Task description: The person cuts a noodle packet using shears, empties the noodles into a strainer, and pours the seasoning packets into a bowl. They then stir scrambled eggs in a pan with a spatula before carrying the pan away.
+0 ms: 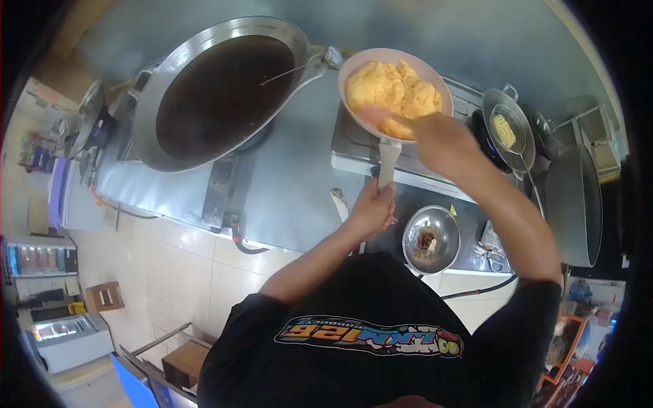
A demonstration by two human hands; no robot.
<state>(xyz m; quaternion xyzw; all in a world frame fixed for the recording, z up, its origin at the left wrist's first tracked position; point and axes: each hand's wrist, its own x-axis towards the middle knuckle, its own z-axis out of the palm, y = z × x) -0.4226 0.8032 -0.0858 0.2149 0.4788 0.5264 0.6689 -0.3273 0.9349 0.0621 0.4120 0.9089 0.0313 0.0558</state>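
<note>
My left hand [374,206] is closed round the pale handle of a frying pan [443,87], which sits on a stove. Fluffy scrambled egg [388,83] fills most of the pan. Over the pan's near right rim, my right hand [445,144] grips a spatula [373,114]. Its pinkish, slightly blurred blade touches the near side of the egg, and the hand covers much of the handle. Nearer my body, a metal bowl [450,234] holds a dark reddish paste and something pale.
A large wok [151,146] of dark liquid stands at the left, a metal thermometer-like probe [332,58] on its rim. To the right, noodles [504,130] lie in a strainer [522,146] over a burner with blue flame. Scissors [491,257] lie near the counter's front edge.
</note>
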